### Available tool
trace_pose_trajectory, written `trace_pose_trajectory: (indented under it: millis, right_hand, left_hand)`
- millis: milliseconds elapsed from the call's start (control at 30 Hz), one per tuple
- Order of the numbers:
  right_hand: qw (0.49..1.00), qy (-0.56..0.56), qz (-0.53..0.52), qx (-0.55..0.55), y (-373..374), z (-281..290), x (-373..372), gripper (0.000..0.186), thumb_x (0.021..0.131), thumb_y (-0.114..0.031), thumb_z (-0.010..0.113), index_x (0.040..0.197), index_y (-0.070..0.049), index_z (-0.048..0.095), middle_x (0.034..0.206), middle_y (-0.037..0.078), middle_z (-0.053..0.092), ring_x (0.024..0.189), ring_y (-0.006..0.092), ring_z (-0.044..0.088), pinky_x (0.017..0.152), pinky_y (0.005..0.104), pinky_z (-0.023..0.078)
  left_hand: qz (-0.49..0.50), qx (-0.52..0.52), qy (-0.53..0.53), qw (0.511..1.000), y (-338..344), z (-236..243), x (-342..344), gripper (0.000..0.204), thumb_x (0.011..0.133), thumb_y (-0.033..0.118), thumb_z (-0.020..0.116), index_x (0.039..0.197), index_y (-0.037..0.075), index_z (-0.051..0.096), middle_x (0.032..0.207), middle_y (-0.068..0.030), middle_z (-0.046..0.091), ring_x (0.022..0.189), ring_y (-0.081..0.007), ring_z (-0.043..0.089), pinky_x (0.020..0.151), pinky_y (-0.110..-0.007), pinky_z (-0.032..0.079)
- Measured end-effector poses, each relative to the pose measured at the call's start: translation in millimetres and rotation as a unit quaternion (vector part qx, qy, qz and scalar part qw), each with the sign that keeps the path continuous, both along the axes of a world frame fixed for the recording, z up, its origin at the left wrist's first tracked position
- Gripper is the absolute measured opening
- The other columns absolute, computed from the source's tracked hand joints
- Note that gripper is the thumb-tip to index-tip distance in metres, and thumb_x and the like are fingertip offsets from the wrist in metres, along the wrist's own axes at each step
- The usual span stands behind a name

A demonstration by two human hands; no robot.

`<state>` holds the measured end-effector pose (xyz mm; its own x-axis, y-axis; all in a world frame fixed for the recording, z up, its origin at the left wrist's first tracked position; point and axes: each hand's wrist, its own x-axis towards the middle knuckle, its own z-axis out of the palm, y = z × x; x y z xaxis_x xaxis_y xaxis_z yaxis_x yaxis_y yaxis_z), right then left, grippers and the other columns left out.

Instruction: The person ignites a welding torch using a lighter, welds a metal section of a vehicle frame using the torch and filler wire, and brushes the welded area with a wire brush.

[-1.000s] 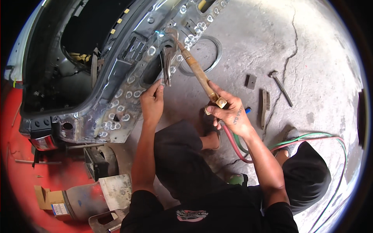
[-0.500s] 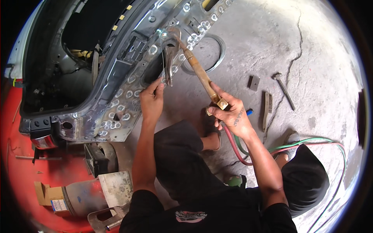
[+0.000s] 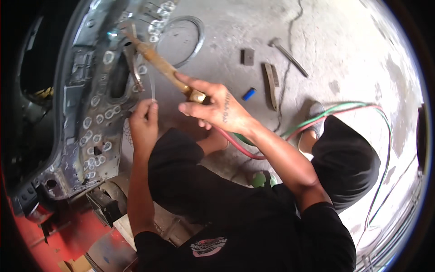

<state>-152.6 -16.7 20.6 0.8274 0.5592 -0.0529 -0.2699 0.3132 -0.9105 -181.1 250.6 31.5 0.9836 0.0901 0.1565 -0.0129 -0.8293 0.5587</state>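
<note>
The left hand [image 3: 144, 119], tightly pinching the wire [image 3: 152, 86], is now holding it away from the upper-left glow [image 3: 113, 34], seemingly pausing feeding; the right hand [image 3: 219, 108] is gripping the torch [image 3: 158, 62]

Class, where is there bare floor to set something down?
Bare: concrete between the gray wire coil and dark rectangular metal block, and right of the gray metal hammer, above the green and red hoses. Crowded: beside the spotted gray panel, around the left hand and brass torch.
</note>
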Motion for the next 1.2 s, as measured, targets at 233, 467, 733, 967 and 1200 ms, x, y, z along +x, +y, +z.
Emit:
trace_pose_trajectory:
  millis: [233,467,733,967,1200]
  right_hand:
    - [0.998,-0.053,-0.029,0.011,-2,-18,5,0.062,0.101,-0.029,0.068,0.156,-0.008,0.047,0.086,0.004,0.068,0.058,0.0088,0.057,0.056,0.0265,0.052]
    - [0.999,0.006,-0.036,-0.037,-20,-30,3,0.058,0.101,-0.012,0.064,0.156,-0.008,0.047,0.090,0.005,0.066,0.061,0.0076,0.061,0.056,0.0245,0.053]
    - [0.997,-0.074,-0.021,-0.032,-5,-37,13,0.067,0.092,-0.011,0.072,0.154,-0.008,0.049,0.097,0.018,0.066,0.074,0.0226,0.064,0.076,0.0359,0.053]
    - [0.993,-0.111,-0.016,-0.028,-10,-29,23,0.063,0.095,0.000,0.066,0.155,-0.008,0.048,0.101,0.010,0.063,0.062,0.0103,0.062,0.055,0.0242,0.053]
    - [0.995,-0.094,-0.023,-0.021,-12,-32,23,0.063,0.095,0.001,0.066,0.155,-0.008,0.049,0.102,0.011,0.064,0.064,0.0104,0.062,0.055,0.0262,0.054]
  left_hand:
    - [-0.237,-0.114,0.160,0.951,-66,-118,2,0.013,0.095,0.010,0.065,0.105,0.002,0.066,0.078,-0.0119,0.064,0.075,-0.0315,0.065,0.068,-0.044,0.049]
    - [-0.216,-0.034,0.213,0.952,-156,-283,26,0.041,0.095,0.020,0.067,0.128,0.001,0.053,0.098,-0.0192,0.063,0.089,-0.0380,0.064,0.077,-0.048,0.051]
    - [-0.092,-0.001,0.213,0.973,-249,-382,37,0.073,0.094,0.031,0.070,0.151,0.000,0.037,0.116,-0.0265,0.063,0.096,-0.0439,0.066,0.082,-0.052,0.053]
    - [-0.030,-0.031,0.272,0.961,-253,-412,75,0.062,0.091,0.025,0.067,0.141,-0.005,0.045,0.124,-0.0293,0.064,0.112,-0.0440,0.065,0.092,-0.051,0.054]
    - [0.041,-0.088,0.309,0.946,-305,-383,52,0.073,0.091,0.037,0.067,0.146,-0.002,0.039,0.131,-0.0292,0.061,0.116,-0.0441,0.063,0.096,-0.052,0.052]
